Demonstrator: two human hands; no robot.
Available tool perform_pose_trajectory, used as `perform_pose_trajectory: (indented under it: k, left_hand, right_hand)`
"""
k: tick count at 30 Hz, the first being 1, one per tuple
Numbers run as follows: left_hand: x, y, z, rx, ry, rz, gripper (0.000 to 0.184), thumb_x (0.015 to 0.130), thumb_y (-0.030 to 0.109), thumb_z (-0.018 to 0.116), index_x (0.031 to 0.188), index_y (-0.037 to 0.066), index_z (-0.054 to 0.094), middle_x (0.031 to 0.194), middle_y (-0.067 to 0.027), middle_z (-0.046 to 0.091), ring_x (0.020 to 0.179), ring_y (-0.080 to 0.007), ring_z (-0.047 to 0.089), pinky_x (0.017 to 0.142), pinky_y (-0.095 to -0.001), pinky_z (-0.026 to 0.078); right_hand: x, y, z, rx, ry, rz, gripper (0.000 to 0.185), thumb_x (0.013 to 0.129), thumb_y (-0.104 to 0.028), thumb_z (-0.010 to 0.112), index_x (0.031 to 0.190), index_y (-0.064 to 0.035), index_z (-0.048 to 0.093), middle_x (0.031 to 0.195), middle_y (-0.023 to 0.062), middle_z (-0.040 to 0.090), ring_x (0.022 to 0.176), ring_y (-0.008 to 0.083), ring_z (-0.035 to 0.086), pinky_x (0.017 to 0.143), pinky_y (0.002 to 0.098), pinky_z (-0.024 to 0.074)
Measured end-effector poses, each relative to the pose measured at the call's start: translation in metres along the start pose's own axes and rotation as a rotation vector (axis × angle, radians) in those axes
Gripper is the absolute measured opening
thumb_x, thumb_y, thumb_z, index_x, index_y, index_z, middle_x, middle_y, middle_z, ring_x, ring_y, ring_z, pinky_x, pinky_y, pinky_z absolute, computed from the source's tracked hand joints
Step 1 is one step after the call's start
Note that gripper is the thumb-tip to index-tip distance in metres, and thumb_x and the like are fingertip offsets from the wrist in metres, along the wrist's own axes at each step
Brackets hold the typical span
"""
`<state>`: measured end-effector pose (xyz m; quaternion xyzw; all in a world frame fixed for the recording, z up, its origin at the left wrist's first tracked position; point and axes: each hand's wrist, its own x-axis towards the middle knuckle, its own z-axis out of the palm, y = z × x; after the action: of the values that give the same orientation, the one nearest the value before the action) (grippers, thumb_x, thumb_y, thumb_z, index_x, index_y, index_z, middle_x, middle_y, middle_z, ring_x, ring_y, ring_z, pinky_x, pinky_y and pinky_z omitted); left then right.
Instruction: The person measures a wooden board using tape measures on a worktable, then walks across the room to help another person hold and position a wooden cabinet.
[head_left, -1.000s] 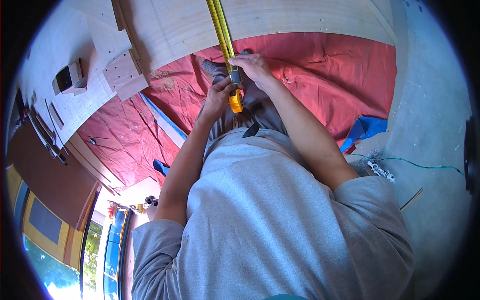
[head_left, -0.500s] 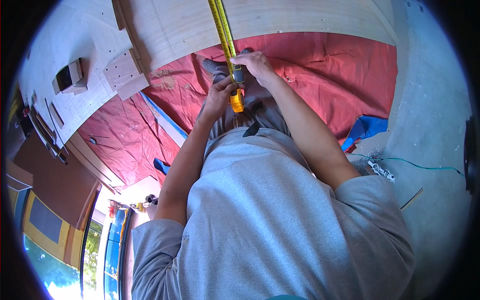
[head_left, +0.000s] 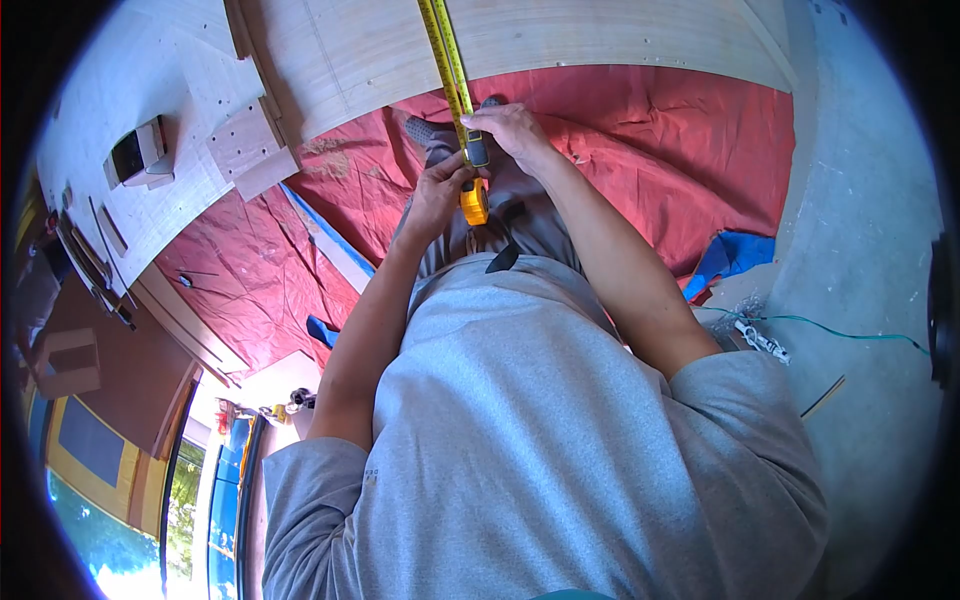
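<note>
Two yellow tape blades (head_left: 445,60) run side by side from the pale wooden panel (head_left: 560,30) down to my hands. My left hand (head_left: 438,198) is closed at the yellow tape measure case (head_left: 474,203), over my lap. Just above it, my right hand (head_left: 508,132) pinches at the dark grey tape measure (head_left: 477,150), its fingertips at the lower end of the right blade. The fingers partly cover both cases.
A red sheet (head_left: 660,150) lies under my legs. On the panel at left stand a small open box (head_left: 138,156) and wood scraps. A green cord (head_left: 840,327) crosses the floor at right. At far left a wooden box frame (head_left: 68,362) shows beside a blurred greyish shape.
The wooden box frame and blurred shape have come into view at the far left. My hands and both tape measures have shifted very slightly right since the oldest frame.
</note>
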<state>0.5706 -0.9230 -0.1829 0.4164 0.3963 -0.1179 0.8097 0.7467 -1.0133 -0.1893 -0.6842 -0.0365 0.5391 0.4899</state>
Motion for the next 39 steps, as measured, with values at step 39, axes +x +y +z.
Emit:
perform_pose_trajectory:
  k: [39]
  left_hand:
    - [-0.0002, -0.0028, -0.0006, 0.014, 0.030, -0.015, 0.033, 0.105, 0.010, 0.056, 0.136, 0.004, 0.066, 0.103, -0.0053, 0.074, 0.088, -0.0108, 0.069, 0.083, -0.0265, 0.056]
  right_hand:
    - [-0.0076, -0.0042, 0.0018, 0.065, -0.052, 0.091, 0.040, 0.088, -0.032, 0.080, 0.113, -0.0008, 0.079, 0.108, 0.0115, 0.078, 0.106, 0.0179, 0.068, 0.101, 0.0360, 0.0464]
